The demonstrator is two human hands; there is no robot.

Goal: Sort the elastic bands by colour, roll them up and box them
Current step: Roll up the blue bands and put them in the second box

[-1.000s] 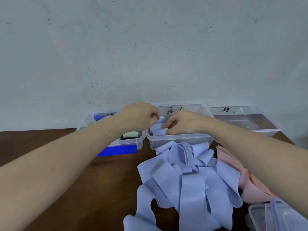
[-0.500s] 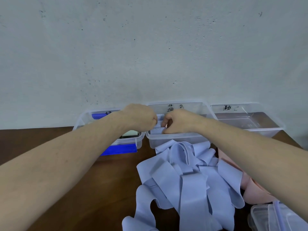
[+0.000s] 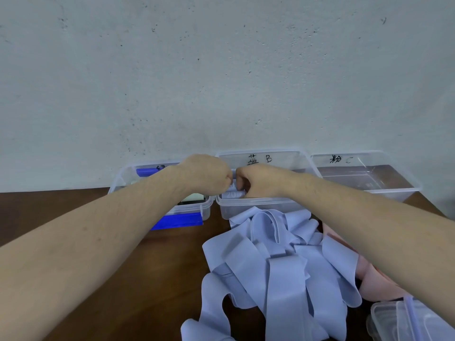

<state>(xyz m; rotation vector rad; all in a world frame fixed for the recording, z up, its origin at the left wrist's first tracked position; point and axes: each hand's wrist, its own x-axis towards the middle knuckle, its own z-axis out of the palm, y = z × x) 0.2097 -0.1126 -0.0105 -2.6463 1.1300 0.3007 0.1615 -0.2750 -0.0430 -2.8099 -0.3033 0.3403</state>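
Fingers (image 3: pixel 242 185) of the right hand (image 3: pixel 261 182) curl onto a rolled pale-blue band (image 3: pixel 234 193) inside the middle box (image 3: pixel 261 205); the left hand (image 3: pixel 209 175) is fisted beside it, its grip hidden. Loose blue bands (image 3: pixel 278 267) heap on the counter (image 3: pixel 147 279).

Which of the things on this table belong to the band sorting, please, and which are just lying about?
Job:
blue bands
pink bands
rolled band
box B
box C
left hand
right hand

Lying about:
left box
blue lid
clear lids
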